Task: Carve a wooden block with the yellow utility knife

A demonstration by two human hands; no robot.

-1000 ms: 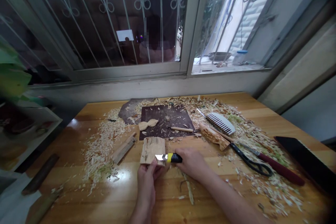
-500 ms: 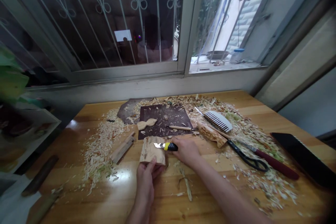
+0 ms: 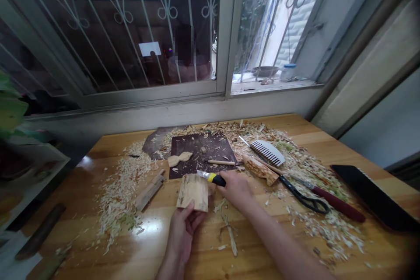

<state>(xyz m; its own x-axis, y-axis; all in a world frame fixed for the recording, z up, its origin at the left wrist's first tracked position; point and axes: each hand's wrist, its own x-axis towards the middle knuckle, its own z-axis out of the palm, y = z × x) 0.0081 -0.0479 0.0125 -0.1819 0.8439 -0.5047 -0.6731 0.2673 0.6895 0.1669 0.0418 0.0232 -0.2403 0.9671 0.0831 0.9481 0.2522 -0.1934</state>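
Since half a second ago the knife (image 3: pixel 210 177) has travelled up the wood block (image 3: pixel 193 192), its blade now past the far top edge rather than lying across the face. The right hand (image 3: pixel 234 186) is closed around the knife's black and yellow handle. The left hand (image 3: pixel 183 229) pinches the block's near end, thumb on top, apparently to steady it against the table (image 3: pixel 98 236), keeping the fingers behind the blade. Beyond lie a dark mat (image 3: pixel 210 148) with a small carved piece (image 3: pixel 179 159), a comb (image 3: pixel 269 152), scissors (image 3: pixel 303 196) and shavings (image 3: pixel 121 188); whether the blade touches wood is unclear.
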